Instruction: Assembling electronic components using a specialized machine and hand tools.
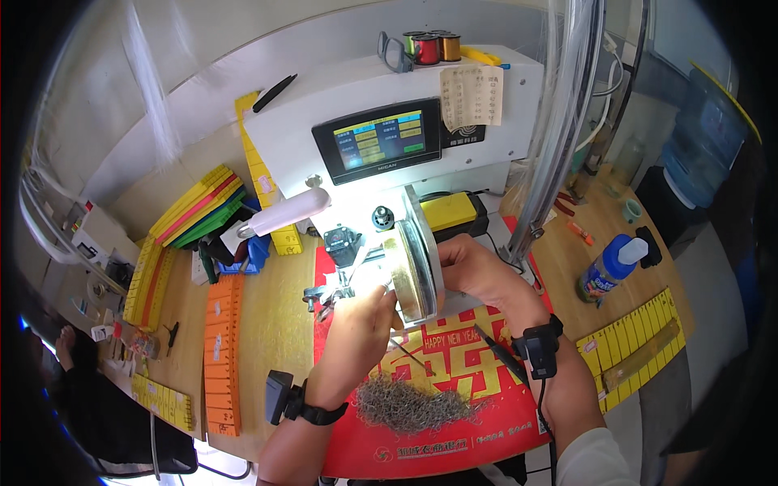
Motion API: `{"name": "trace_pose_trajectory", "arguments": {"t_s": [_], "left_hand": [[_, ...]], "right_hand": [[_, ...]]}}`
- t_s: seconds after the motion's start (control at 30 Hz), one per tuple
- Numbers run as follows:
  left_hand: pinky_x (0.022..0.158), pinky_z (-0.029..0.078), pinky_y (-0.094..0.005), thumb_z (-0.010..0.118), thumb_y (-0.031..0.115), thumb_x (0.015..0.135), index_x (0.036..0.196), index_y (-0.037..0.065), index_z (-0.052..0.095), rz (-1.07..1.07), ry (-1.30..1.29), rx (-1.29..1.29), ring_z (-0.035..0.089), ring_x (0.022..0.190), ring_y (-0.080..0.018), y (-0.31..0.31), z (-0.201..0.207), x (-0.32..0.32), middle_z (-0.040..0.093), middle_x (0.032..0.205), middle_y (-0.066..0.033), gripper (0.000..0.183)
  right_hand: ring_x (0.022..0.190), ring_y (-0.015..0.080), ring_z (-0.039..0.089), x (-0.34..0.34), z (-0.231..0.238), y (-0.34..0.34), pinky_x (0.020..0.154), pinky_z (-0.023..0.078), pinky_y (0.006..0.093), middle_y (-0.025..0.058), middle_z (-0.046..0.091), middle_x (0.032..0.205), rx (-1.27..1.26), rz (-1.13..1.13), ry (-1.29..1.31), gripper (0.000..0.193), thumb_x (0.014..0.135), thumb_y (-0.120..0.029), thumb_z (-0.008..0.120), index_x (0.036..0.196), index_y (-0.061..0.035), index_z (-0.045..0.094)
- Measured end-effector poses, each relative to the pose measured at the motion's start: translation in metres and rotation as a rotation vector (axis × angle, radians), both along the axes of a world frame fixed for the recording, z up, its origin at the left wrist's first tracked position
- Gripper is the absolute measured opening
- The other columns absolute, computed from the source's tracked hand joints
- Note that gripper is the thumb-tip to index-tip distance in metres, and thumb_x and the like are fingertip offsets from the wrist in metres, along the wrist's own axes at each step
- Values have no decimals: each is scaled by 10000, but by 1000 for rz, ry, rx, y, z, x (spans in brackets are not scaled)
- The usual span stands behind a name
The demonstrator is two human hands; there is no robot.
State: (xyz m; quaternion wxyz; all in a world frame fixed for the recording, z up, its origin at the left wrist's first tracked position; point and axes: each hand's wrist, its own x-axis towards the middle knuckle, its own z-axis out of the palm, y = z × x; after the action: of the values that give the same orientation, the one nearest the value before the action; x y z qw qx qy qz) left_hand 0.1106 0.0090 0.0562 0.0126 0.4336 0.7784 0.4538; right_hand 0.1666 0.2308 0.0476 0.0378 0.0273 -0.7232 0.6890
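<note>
A bright lamp lights a round metal drum with a gold-coloured rim (399,274), mounted on the white machine (279,134). My left hand (362,322) is at the drum's left side, fingers bent and pressed together near small metal fittings (324,298). Glare and the hand itself hide what those fingers hold. To the right, my right hand (476,269) reaches behind the upright metal plate (429,243) with its fingers curled in; the plate covers the fingertips. Below the drum, a thin dark rod (413,357) slants over the red mat (365,449).
A heap of fine metal wire scraps (413,405) and a black pen-like tool (500,354) lie on the mat. Orange strips (224,356) stand left; a blue-capped bottle (608,271) and a yellow marked board (636,348) are right. The lamp arm (288,211) overhangs the work.
</note>
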Motion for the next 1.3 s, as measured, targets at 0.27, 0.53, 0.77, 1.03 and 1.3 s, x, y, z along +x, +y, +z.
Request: {"name": "trace_pose_trajectory", "arguments": {"t_s": [0.27,0.53,0.77,1.03,1.3], "left_hand": [[511,454,-354,630,108,1012,938,-42,668,233,-67,42,618,524,-194,-28,7,1,657,631,-127,172],[508,475,-382,635,136,1011,780,-31,595,91,0,-31,646,524,-289,-4,2,4,647,632,-182,288],[520,470,-324,570,103,1029,885,-21,681,169,100,27,631,559,-144,-21,-3,-1,663,633,-91,219],[515,391,-290,557,125,1053,941,2,618,440,-116,221,536,566,-65,-85,-26,-43,627,694,-25,177],[392,312,-229,497,186,1072,975,72,546,121,-959,577,409,420,-77,-85,-49,-50,535,680,9,158]], "right_hand": [[758,45,593,-4,-17,12,696,478,242,28,735,813,87,-41,68,148,942,-45,657,1024,16,765],[805,29,634,-9,-4,2,742,513,233,28,789,895,134,-16,40,190,863,4,756,1046,-20,800],[808,37,637,-6,-13,13,723,503,218,38,782,913,170,-56,16,207,880,37,721,1078,9,779],[686,24,540,-2,1,5,579,417,247,-2,670,730,379,-201,89,161,885,71,626,995,43,740],[633,32,470,16,11,-5,549,376,259,-24,567,659,577,-297,61,77,896,45,619,908,25,692]]}}
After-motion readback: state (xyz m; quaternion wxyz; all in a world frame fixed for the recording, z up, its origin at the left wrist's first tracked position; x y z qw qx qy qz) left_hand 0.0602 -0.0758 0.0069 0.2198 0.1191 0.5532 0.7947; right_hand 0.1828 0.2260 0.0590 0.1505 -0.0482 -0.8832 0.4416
